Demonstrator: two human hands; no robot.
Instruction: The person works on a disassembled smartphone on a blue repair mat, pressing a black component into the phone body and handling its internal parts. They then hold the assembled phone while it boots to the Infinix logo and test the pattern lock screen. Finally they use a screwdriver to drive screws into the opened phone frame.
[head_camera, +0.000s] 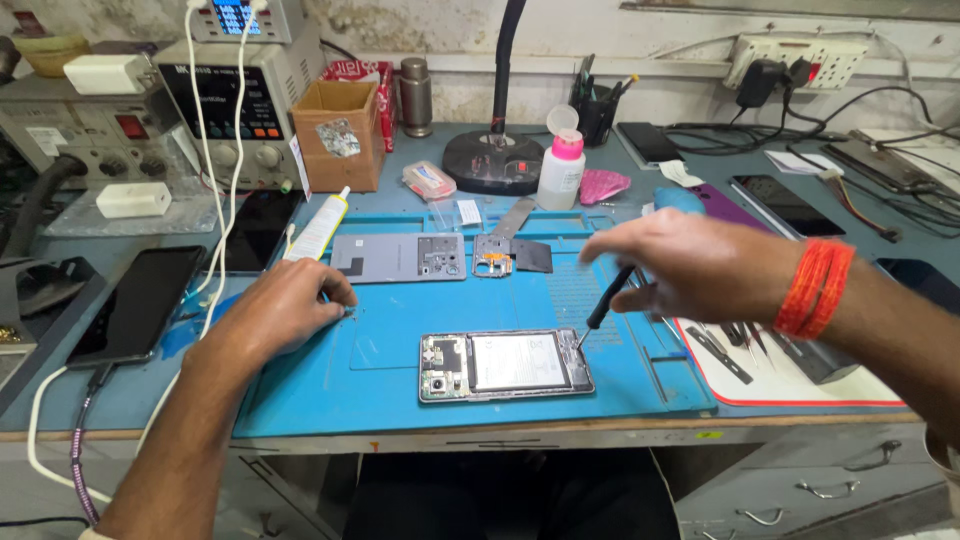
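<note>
An opened phone (505, 365) lies back-up on the blue work mat (400, 370), its battery and circuit boards bare. My right hand (690, 265), with an orange thread band at the wrist, holds a black screwdriver (606, 302) whose tip meets the phone's upper right corner. My left hand (283, 305) rests on the mat to the left, fingertips pinched near something too small to make out. Behind lie the grey back cover (398, 257) and a removed inner frame piece (511, 255).
A white glue tube (318, 227), cardboard box (338, 135), pink-capped bottle (561, 168) and black lamp base (492, 160) stand at the back. Bench power units sit far left. A dark phone (137, 303) charges left. Tweezers lie on a white pad (790, 375) right.
</note>
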